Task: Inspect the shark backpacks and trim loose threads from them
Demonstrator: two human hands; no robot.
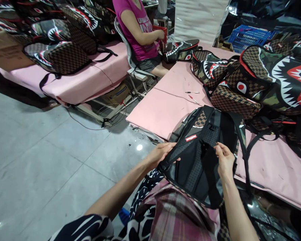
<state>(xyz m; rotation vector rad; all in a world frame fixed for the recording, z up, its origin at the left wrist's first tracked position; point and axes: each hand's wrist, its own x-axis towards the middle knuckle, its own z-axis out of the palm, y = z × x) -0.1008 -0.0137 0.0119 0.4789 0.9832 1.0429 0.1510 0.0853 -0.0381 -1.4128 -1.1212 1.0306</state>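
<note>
A black backpack [190,170] with checkered and camouflage trim lies back panel up, partly on my lap and partly over the table's edge. It carries a red label [191,138] on its left shoulder strap [177,152]. My left hand [164,154] is closed around that strap at the bag's left side, fingertips showing beneath it. Above the right half of the back panel, my right hand [225,160] is closed in a pinch. Something tiny and dark may be between the fingertips; I cannot make it out. Another black strap [246,157] hangs down beside the right wrist.
The pink-covered table [158,107] bears a black pen [192,92] and a red pen [193,99]. Shark-mouth backpacks [266,78] are heaped at the right. Across the table sits a co-worker [140,33] near another bag. More backpacks [67,57] lie on the left table.
</note>
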